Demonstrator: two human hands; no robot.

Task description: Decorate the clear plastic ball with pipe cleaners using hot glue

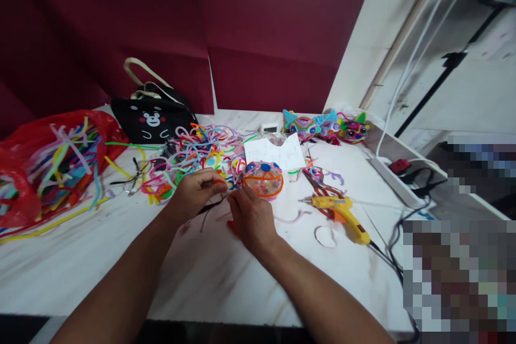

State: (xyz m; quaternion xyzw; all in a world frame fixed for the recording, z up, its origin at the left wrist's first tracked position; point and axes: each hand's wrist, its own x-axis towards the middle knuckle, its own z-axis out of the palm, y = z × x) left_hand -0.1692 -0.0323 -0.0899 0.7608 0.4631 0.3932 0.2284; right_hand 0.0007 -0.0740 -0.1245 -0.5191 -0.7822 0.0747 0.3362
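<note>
Over the middle of the table, my left hand and my right hand are close together with fingertips pinched. Whatever sits between their fingers is too small and covered to make out. Right behind my right hand rests a rounded clear piece trimmed with orange and blue pipe cleaners. Thin dark strands show under my left hand, and a bit of orange peeks out beside my right palm. A heap of colourful pipe cleaners lies just beyond my left hand.
To the right lie a yellow glue gun and orange-handled scissors. Finished pipe-cleaner animal faces line the back near white paper. At left are a red bag, a black bag and eyeglasses. A power strip borders the right.
</note>
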